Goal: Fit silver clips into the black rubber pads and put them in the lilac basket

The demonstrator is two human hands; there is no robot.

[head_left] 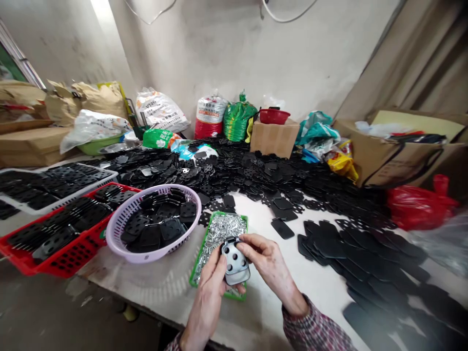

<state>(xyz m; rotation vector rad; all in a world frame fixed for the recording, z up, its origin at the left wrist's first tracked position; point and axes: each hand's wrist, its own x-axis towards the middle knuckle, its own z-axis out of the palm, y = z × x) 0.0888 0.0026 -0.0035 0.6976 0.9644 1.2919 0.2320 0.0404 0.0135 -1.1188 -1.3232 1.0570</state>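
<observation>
Over a green tray (244, 243), left hand (210, 287) and right hand (270, 265) clench a metal plate (236, 263).

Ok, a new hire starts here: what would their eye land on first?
Black perforated plates sprawl across the back. Left of centre sits a lilac plastic basket of them. In front, the left hand and right hand hold a pale perforated plate over a green tray.

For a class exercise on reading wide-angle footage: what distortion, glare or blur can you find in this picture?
In the head view, the walls lean outward and the white table bends toward the edges; light glints on the metal plate; the black plates at lower right look somewhat soft.
</observation>
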